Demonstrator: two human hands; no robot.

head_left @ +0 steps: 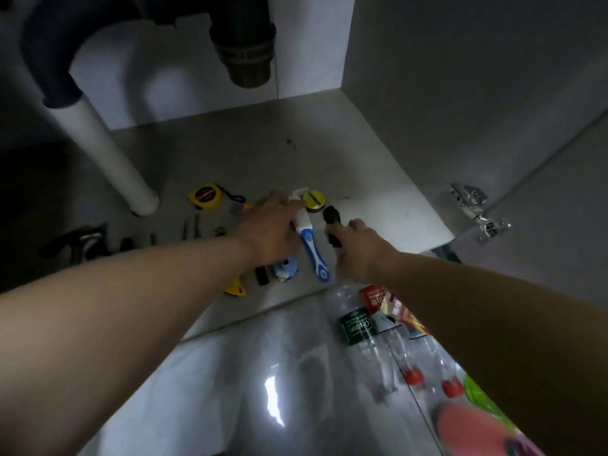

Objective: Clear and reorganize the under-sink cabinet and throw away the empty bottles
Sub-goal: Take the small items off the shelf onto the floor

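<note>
Tape measure lies left of the brush; bottles in front.

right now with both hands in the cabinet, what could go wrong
1. The left hand grips the blue tool among closely laid small tools; swinging its long handle could scatter them.
2. The bottles lie loose on the floor just outside the cabinet; pulling the arms back could knock them rolling.
3. The right hand holds a black object; if dropped, it could hit the bottles.

Dark drain trap above, white pipe left, metal hinge right, glossy floor
</note>
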